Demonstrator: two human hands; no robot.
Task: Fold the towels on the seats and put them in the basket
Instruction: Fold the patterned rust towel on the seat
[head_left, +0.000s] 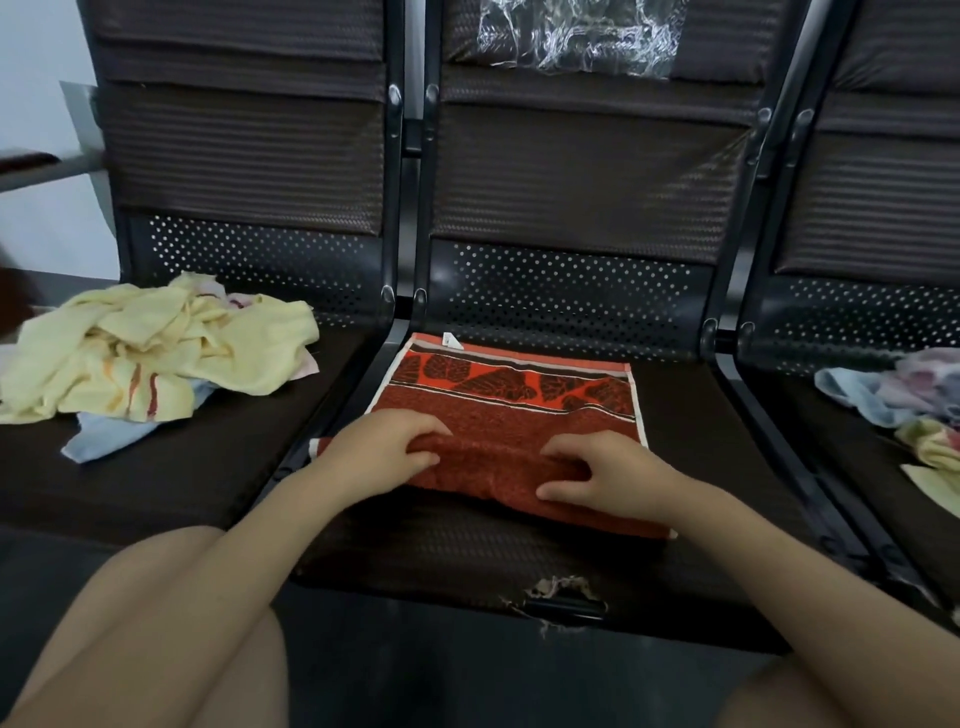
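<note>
A red-brown towel (514, 410) with an orange leaf border and a small white tag lies spread on the middle seat (691, 452). Its near edge is bunched into a raised fold. My left hand (384, 449) grips that fold at its left end, fingers curled over the cloth. My right hand (602, 475) grips the same fold further right, thumb under and fingers on top. A heap of unfolded pale yellow towels (156, 353) with a light blue one (104, 436) underneath sits on the left seat. No basket is in view.
More crumpled towels, light blue, pink and yellow (904, 400), lie on the right seat. Black metal frames (763, 415) separate the three dark seats. Clear plastic wrap (576, 36) hangs on the middle backrest. The middle seat's front edge is torn (556, 590). My knees fill the bottom corners.
</note>
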